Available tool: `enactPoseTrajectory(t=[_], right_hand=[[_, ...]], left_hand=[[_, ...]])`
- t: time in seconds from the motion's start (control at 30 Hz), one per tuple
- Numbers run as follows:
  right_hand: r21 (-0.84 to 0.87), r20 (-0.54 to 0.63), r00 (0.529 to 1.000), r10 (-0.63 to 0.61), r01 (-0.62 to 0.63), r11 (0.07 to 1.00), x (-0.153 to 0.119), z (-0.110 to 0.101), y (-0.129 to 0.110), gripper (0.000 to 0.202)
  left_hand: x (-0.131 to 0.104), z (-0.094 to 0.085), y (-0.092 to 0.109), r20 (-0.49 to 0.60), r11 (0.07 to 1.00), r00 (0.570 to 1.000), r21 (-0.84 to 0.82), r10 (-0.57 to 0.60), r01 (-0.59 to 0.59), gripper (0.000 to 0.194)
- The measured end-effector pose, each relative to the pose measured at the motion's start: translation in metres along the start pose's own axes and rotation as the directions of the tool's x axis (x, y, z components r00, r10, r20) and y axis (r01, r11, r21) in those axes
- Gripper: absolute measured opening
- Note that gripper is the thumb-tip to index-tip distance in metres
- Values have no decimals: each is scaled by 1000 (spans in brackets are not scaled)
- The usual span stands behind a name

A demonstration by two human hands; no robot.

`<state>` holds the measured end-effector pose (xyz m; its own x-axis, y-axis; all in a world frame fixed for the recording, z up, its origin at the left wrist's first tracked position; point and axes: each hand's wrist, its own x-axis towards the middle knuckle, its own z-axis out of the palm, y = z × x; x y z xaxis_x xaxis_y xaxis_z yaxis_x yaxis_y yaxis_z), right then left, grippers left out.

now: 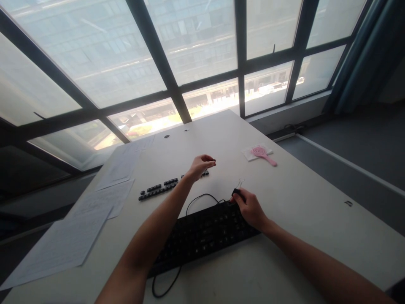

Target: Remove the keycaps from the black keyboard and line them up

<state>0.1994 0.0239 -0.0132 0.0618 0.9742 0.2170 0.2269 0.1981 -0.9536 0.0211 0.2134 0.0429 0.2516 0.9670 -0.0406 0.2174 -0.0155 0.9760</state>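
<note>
My left hand (200, 166) is over the table past the keyboard, thumb and fingers pinched on a small dark piece that looks like a keycap (214, 160). Just below and beside it lie rows of loose black keycaps (158, 191), partly hidden by my left forearm. My right hand (251, 207) is closed around the black handle of a wire keycap puller (237, 193), its two wire prongs pointing up and away. That hand is at the far right corner of a black keyboard (205, 232), whose left part is covered by my left arm.
A black cable (202, 195) loops behind the keyboard and another stretch shows in front. Paper sheets (63, 240) lie along the table's left side. A pink hairbrush (261, 153) rests on a white wrapper at the right. Windows (202, 46) stand beyond the table (303, 219).
</note>
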Motion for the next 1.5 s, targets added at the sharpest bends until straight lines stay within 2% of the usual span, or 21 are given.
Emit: enactPoseTrajectory(t=[0.03, 0.1, 0.17, 0.23, 0.3, 0.47, 0.6, 0.73, 0.9, 1.03, 1.17, 1.5], right_hand=[[2, 2, 1000, 2, -2, 1000, 0, 0, 0, 24], [4, 5, 1000, 6, -6, 1000, 0, 0, 0, 24], [1, 7, 1000, 4, -4, 1000, 0, 0, 1, 23], [-1, 6, 1000, 3, -3, 1000, 0, 0, 1, 23], [4, 4, 1000, 2, -2, 1000, 0, 0, 1, 23], [14, 5, 1000, -14, 14, 1000, 0, 0, 1, 23], [2, 4, 1000, -18, 18, 1000, 0, 1, 3, 23], [0, 3, 1000, -22, 22, 1000, 0, 1, 4, 23], [5, 3, 1000, -21, 21, 1000, -1, 1, 3, 24], [8, 3, 1000, -19, 19, 1000, -1, 1, 2, 24], [-5, -5, 1000, -21, 21, 1000, 0, 0, 2, 24], [28, -11, 1000, -18, 19, 999, 1, 1, 2, 26]], left_hand=[[2, -3, 1, -9, 1000, 1000, 29, 6, -6, 31], [7, -6, 0, -11, 979, 998, 195, 57, -54, 35], [10, -5, -3, -5, 913, 993, 394, 119, -107, 33], [12, 0, -9, -6, 841, 987, 525, 159, -132, 23], [13, 7, -17, -6, 800, 985, 583, 175, -139, 17], [8, 18, -36, 27, 668, 971, 721, 236, -182, 17], [4, 17, -45, 51, 562, 956, 800, 289, -212, 15], [3, 12, -50, 60, 498, 951, 841, 302, -211, 15], [-1, 7, -52, 78, 469, 941, 852, 328, -234, 15], [0, 7, -53, 16, 520, 930, 826, 366, -219, 9], [2, 7, -54, -5, 552, 940, 810, 341, -196, 9], [0, 2, -46, 0, 530, 965, 836, 261, -143, 22]])
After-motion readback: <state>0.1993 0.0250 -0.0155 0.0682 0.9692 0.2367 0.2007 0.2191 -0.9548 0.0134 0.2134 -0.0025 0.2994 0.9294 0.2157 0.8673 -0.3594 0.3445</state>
